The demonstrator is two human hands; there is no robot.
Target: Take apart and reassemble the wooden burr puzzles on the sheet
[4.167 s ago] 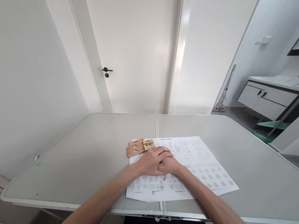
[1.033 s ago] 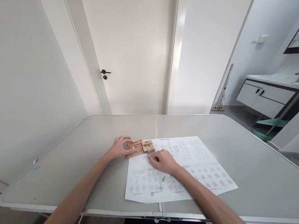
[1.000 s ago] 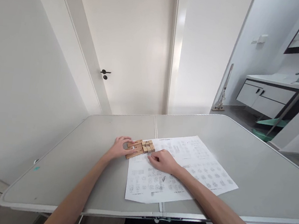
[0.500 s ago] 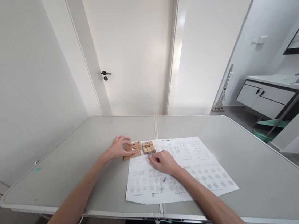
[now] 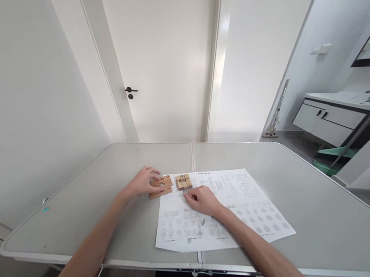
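1 head cam, looks fwd & down over table [image 5: 119,221] from near edge, door [image 5: 168,54] beyond.

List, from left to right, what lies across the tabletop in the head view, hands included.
Left hand → slotted wooden pieces → wooden block cluster → right hand. The printed sheet is left out, since it runs beneath several of these.

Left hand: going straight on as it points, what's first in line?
The left hand meets the flat wooden pieces first; its fingers seem to touch them, though depth is unclear. The wooden blocks lie beyond.
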